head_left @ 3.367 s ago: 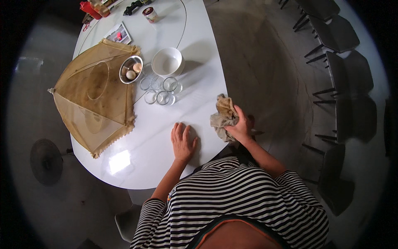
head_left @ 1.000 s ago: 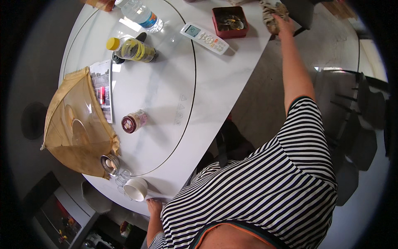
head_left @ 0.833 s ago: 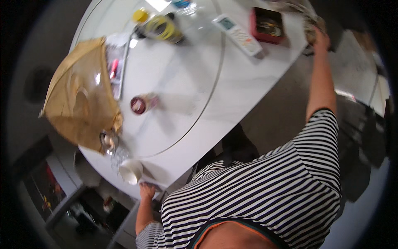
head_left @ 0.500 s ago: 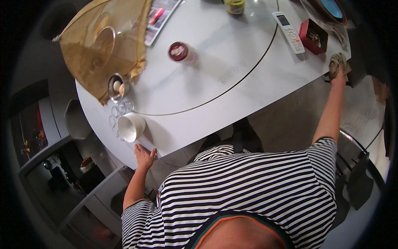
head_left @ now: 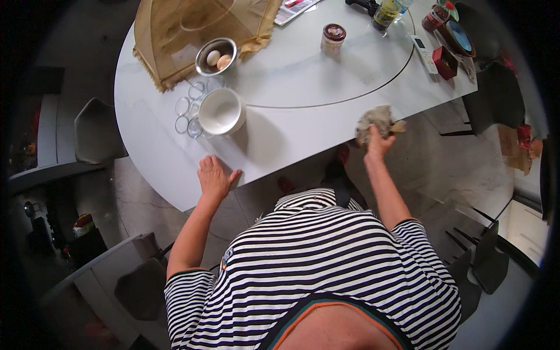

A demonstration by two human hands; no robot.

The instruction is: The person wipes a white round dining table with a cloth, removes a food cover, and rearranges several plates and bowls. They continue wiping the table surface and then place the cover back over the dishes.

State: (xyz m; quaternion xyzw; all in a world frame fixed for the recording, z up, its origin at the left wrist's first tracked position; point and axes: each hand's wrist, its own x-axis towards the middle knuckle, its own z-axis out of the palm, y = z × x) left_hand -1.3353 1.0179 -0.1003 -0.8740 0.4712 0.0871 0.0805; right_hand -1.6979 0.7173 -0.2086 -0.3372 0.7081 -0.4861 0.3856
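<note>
My left hand (head_left: 216, 178) rests on the near edge of the white table (head_left: 291, 134), fingers flat and thumb out to the side. Just beyond it stands a white bowl (head_left: 222, 112), with several clear drinking glasses (head_left: 182, 107) clustered on its left. My right hand (head_left: 379, 144) is closed on a crumpled, mottled grey cloth (head_left: 375, 121) at the table's front edge. Part of the cloth hangs over that edge, and the hand is slightly blurred. Behind the white bowl sits a metal bowl (head_left: 201, 63) holding two eggs (head_left: 219, 60).
A brown mesh food cover (head_left: 175, 41) stands at the far left. A red-lidded jar (head_left: 333, 39) is near the middle. On the right lie a white remote control (head_left: 424, 54), a red box (head_left: 445, 63) and a blue-lined dish (head_left: 459, 38). Dark chairs (head_left: 496, 99) flank the table.
My right hand has swept the cloth leftward along the table's front edge, from the right corner toward the middle. The left hand still lies at the near edge. My view has shifted.
</note>
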